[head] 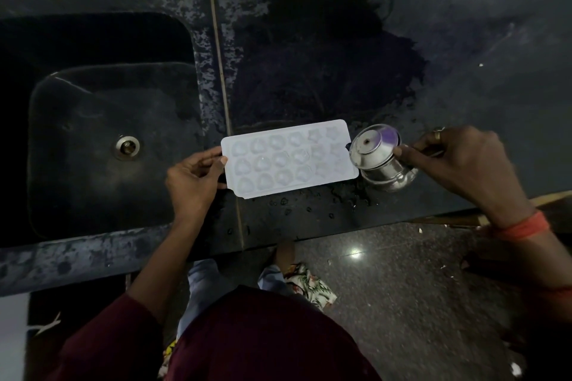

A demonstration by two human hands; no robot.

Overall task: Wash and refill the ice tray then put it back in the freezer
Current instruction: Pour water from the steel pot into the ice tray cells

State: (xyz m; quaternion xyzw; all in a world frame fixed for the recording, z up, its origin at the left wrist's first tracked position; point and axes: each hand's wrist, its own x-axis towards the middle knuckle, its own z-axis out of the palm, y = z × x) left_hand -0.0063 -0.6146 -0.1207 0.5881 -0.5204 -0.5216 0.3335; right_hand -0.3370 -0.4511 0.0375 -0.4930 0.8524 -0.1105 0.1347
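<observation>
Pale, milky plastic forms the rectangular ice tray (289, 159), which lies flat on the dark, mottled stone counter (464, 40) near its front edge, its long sides running from 9 to 3 o'clock. Three rows of small moulded cells cover it. Those towards 9 o'clock look rounded, and those towards 3 o'clock have a more pointed outline. A small notch is cut into its short edge at 3 o'clock. A few cells glint, but I cannot tell whether they hold water.

My left hand (193, 178) is at the tray's 9 o'clock end. Its fingers pinch that short edge, thumb on top and the rest curled below.

At the tray's 3 o'clock end my right hand (458, 161) holds a small shiny steel vessel (382, 161). The fingers are curled round it and the thumb presses on its side. The vessel is tilted, its round face turned towards the tray and showing a purple sheen. Whether it touches the tray's edge I cannot tell. A ring (437, 134) sits on one finger, and an orange-red band (523, 226) circles that wrist.

Water droplets (309, 201) dot the counter at the tray's 6 o'clock side, and a large dark wet patch (325, 56) spreads at its 12 o'clock. A black stone sink (62, 210) with a metal drain (127, 145) lies at 9 o'clock, beyond my left hand.
</observation>
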